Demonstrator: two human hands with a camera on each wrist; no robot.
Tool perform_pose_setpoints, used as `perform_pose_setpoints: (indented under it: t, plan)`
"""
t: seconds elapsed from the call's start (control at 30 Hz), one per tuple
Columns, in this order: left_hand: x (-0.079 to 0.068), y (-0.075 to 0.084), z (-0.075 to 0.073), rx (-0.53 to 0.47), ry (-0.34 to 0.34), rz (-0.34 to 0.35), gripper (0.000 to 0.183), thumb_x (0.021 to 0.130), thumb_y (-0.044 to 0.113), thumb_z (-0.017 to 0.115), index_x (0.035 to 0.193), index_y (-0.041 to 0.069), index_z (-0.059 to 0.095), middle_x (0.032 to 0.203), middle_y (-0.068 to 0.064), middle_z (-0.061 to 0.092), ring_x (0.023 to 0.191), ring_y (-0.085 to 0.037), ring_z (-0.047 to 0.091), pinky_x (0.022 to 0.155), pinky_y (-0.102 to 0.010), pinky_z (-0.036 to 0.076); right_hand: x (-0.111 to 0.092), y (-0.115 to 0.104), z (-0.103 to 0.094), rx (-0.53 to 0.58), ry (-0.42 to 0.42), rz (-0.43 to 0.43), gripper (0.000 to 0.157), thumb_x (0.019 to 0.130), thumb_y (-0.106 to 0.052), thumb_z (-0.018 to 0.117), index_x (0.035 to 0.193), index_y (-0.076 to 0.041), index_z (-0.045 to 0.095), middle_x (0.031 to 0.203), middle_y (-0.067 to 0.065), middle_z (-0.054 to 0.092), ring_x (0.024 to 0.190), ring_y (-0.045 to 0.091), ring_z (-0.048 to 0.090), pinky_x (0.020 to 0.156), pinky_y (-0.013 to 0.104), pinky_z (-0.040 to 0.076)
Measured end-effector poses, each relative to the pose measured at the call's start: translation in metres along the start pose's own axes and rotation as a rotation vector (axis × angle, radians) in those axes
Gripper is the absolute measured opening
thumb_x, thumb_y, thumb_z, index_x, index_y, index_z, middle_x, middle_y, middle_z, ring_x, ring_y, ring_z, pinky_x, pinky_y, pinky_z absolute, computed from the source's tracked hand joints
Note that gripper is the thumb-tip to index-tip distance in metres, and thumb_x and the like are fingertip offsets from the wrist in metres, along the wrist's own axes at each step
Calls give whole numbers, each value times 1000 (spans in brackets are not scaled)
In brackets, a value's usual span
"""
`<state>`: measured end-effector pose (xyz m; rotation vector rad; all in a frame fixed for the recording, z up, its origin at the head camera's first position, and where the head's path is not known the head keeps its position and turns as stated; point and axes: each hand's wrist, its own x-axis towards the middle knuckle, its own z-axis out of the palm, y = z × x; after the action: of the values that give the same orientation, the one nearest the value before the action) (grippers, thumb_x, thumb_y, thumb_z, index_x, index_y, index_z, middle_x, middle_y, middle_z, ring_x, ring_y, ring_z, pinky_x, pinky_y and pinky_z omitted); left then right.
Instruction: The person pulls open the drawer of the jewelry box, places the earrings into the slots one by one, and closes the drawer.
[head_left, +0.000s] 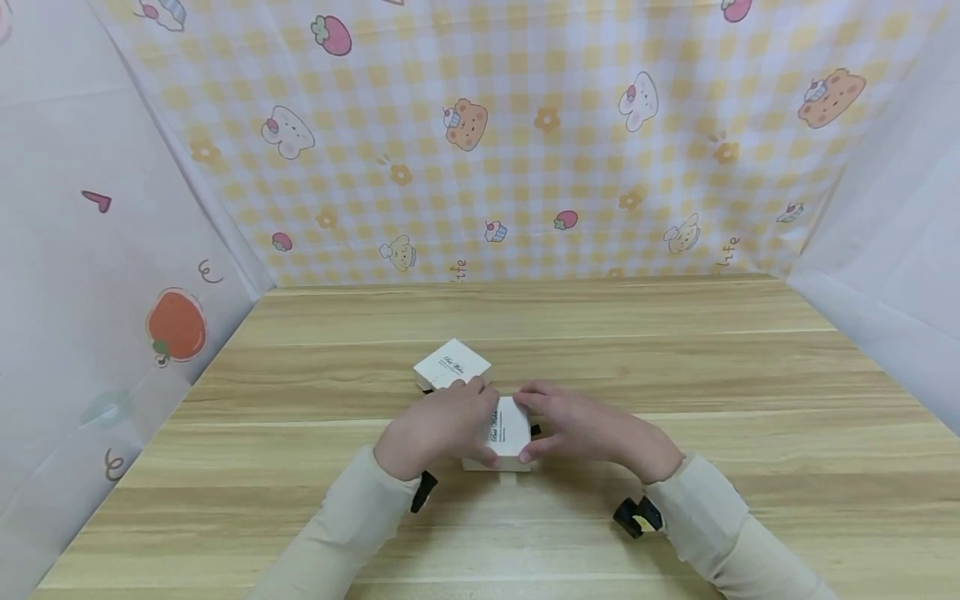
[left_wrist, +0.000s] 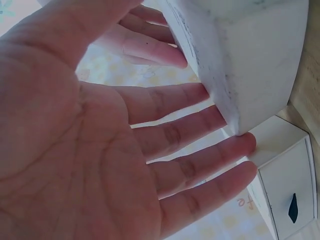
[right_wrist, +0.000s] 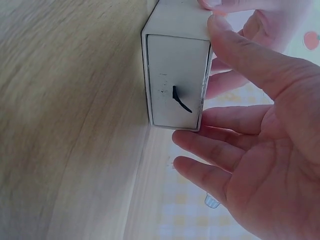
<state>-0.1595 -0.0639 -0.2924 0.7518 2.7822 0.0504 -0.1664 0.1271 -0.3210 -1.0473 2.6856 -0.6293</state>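
Observation:
A small white drawer box (head_left: 510, 427) with black lettering on top lies between both hands at the middle of the table. My left hand (head_left: 446, 423) grips its left part, thumb at the near edge and fingers at the far edge. At the right part, my right hand (head_left: 581, 423) pinches the box between thumb and fingertips. In the right wrist view, the drawer front (right_wrist: 175, 65) sits flush in its sleeve, with a black pull tab (right_wrist: 181, 100) sticking out. A second white drawer box (head_left: 452, 362) stands just behind the left hand, turned at an angle and partly hidden.
The wood-grain table (head_left: 675, 358) reaches back to a yellow checked cloth (head_left: 525, 167) with cartoon prints. White cloth (head_left: 97, 275) hangs along the left side and more white cloth (head_left: 892, 250) along the right. Black wrist straps show under both sleeves.

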Motion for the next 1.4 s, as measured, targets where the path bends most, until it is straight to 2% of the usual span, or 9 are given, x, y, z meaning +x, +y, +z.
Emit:
perform_pose_setpoints:
  t: [0.1,0.3,0.43,0.57,0.67,0.77,0.87,1.03,1.4]
  plan:
    - [1,1,1,3,18,13,66,69,47,78,117,8,55,100,-1,52,83,-16,46,71,-28,42,0,0,-1,0,-3,0,65,78,-37,71,128,0,50,132,16,48,113,25,54,94,41,45]
    - [0,2,2,2,63,66,70,70,50,75,124,9,55,110,-2,53,92,-17,48,80,-31,44,-1,1,-1,-4,-9,-5,68,79,-37,70,131,0,48,135,17,46,117,28,52,95,42,44]
    - [-1,3,3,-36,93,93,69,72,49,75,125,10,55,108,-1,51,91,-15,48,76,-30,45,-1,1,-2,4,-21,-2,68,81,-37,69,133,0,47,136,17,44,120,28,50,97,43,43]
    - [-1,3,4,-21,99,93,66,73,49,73,124,10,55,108,-1,50,91,-15,48,73,-30,45,-3,2,-6,47,-58,61,73,81,-39,68,135,2,43,141,19,40,126,32,44,101,46,38]
    - [0,3,5,-10,91,86,64,73,49,73,121,10,56,109,-2,50,92,-15,47,72,-31,46,-5,5,-12,69,-69,131,72,82,-38,68,136,1,42,141,19,42,128,33,43,102,48,37]
    - [0,4,5,-5,82,82,64,73,50,72,121,10,56,109,-1,49,93,-15,47,70,-31,46,-6,8,-17,50,-48,169,59,87,-31,64,132,2,47,130,17,53,119,31,52,97,46,42]
    - [1,4,5,-4,78,80,65,73,50,72,121,10,56,108,-1,49,93,-15,47,71,-31,45,-5,11,-20,36,-20,166,40,90,-23,61,120,3,56,110,13,64,99,24,61,86,39,49]
    - [1,3,5,-5,73,76,65,73,50,72,121,10,55,109,-2,49,94,-16,47,74,-31,46,-3,12,-18,39,-15,136,17,89,-16,61,100,-3,67,87,1,65,78,9,56,71,28,48]
    - [1,4,4,-30,73,69,65,73,48,73,122,10,55,111,-2,49,98,-17,47,78,-33,46,3,12,-4,97,-10,130,8,87,-14,62,85,-8,67,70,-5,57,63,6,47,58,21,41]
